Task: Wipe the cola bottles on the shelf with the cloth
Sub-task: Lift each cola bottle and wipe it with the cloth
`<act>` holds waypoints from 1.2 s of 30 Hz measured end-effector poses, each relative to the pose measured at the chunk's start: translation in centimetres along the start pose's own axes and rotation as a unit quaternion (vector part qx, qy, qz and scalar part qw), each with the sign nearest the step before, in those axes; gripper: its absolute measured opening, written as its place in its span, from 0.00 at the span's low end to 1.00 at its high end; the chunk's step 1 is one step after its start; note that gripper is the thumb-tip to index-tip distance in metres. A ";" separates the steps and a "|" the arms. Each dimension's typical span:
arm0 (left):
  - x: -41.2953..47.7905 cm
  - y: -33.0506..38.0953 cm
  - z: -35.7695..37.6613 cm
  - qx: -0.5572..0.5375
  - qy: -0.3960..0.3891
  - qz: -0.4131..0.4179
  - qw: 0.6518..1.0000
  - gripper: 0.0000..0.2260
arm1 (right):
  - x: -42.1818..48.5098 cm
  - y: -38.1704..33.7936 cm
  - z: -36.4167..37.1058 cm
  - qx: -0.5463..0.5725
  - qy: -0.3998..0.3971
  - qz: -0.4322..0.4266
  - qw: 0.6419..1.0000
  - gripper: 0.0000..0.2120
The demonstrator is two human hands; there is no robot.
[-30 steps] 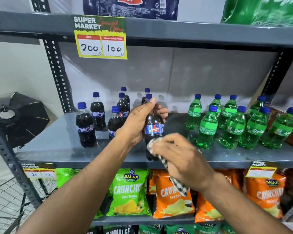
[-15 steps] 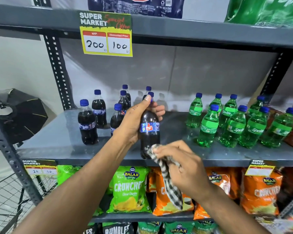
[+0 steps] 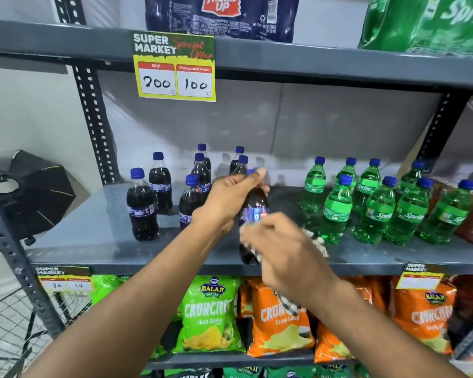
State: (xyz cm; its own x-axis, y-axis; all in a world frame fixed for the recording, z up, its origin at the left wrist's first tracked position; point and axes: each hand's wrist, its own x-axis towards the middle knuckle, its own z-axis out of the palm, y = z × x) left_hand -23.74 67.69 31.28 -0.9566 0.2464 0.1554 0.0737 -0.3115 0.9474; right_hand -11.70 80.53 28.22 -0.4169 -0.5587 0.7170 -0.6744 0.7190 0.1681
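- The cola bottle (image 3: 253, 211) you are wiping sits at the front edge of the shelf (image 3: 93, 236), tilted a little, its base near the lip; half a second ago it stood slightly further left and your cloth was down at its foot.
- Your left hand (image 3: 227, 203) is clamped round its shoulder and neck, thumb up by the cap.
- Your right hand (image 3: 281, 252) is closed on the checked cloth (image 3: 316, 241) and has risen to the label band (it is blurred, so mid-stroke, I judge); the wipe has moved from base to middle, so this bottle looks nearly done.
- Seven more cola bottles (image 3: 142, 205) wait behind and to the left.
- The green bottles (image 3: 336, 211) stand well apart to the right; not your job.
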 end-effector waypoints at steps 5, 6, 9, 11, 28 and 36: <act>0.2 -0.2 -0.2 0.091 0.044 0.027 0.994 0.14 | -2.7 -1.6 0.8 -0.047 -0.132 -0.075 0.987 0.18; 0.2 -0.2 -0.1 0.104 0.048 0.034 0.993 0.14 | -2.5 -1.4 0.7 -0.049 -0.127 -0.077 0.988 0.17; 0.3 -0.2 0.2 0.127 0.050 0.045 0.990 0.15 | -0.6 -0.1 0.0 -0.058 -0.074 -0.044 0.995 0.16; 0.3 -0.2 0.4 0.129 0.047 0.044 0.990 0.15 | 0.9 0.9 -0.6 -0.067 -0.038 -0.013 0.997 0.16; -0.8 0.8 0.3 0.034 0.018 0.020 0.999 0.14 | 1.2 2.4 -0.4 0.125 0.096 0.105 0.982 0.22; -1.2 2.0 0.2 -0.098 0.049 -0.020 0.994 0.11 | -1.2 1.2 -0.8 0.207 0.138 0.181 0.951 0.26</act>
State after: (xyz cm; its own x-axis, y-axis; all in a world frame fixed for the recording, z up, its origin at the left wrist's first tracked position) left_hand -22.37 66.96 33.02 -0.9812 0.1744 0.0826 -0.0111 -0.4783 0.8781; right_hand -11.51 82.42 28.13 -0.5293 -0.1347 0.8377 -0.7240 0.5865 -0.3631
